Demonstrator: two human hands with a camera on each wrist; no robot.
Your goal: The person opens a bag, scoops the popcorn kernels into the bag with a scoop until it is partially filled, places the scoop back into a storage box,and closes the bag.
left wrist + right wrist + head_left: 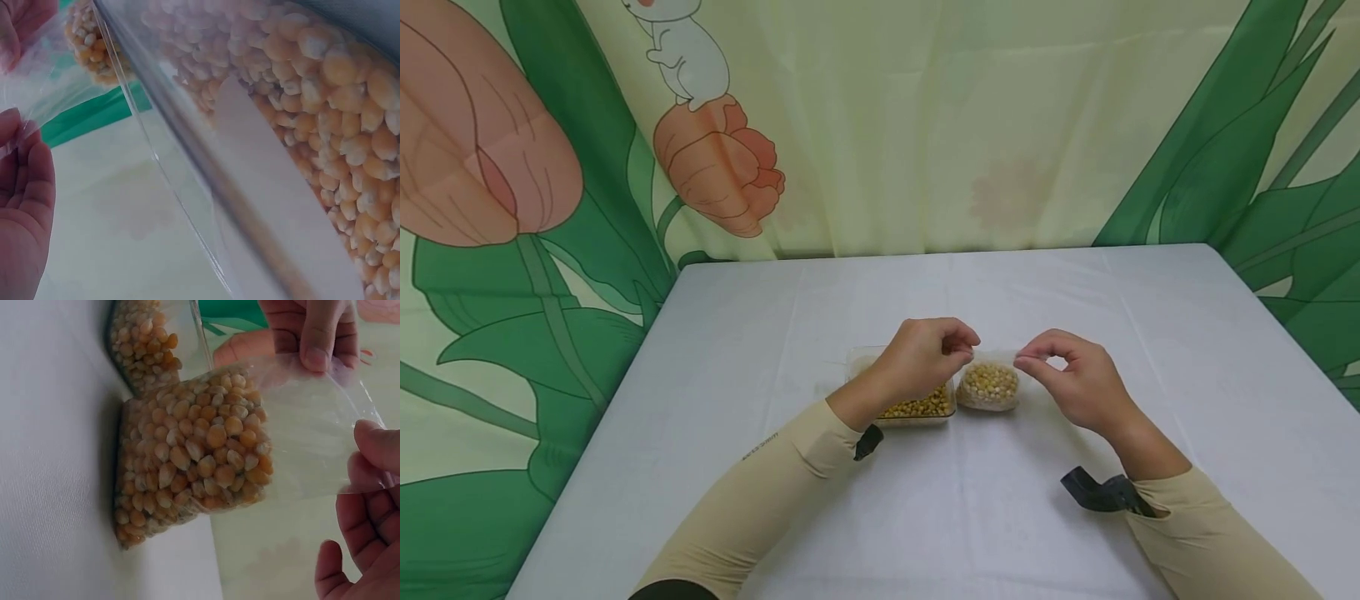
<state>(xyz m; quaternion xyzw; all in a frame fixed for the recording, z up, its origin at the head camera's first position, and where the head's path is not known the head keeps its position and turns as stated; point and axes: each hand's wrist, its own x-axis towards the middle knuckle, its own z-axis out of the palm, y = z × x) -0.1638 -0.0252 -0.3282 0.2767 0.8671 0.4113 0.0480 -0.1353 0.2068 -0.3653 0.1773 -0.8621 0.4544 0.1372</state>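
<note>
A clear plastic bag (988,386) with corn kernels in its lower part stands on the table, upright in the head view. My left hand (925,357) pinches one side of the bag's top edge, and my right hand (1070,375) pinches the other side. In the right wrist view the bag's upper plastic (312,425) is stretched flat between both hands, above the kernels (194,450). Left of the bag, partly hidden under my left forearm, sits a clear plastic box (917,419) of corn kernels. Inside that box a pale, flat piece (269,187) lies against the kernels in the left wrist view.
A white cloth covers the table (760,333). Behind it hangs a printed curtain (925,125) with tulips and leaves. Dark straps (1105,492) show at the wrists, by the beige sleeves (775,492).
</note>
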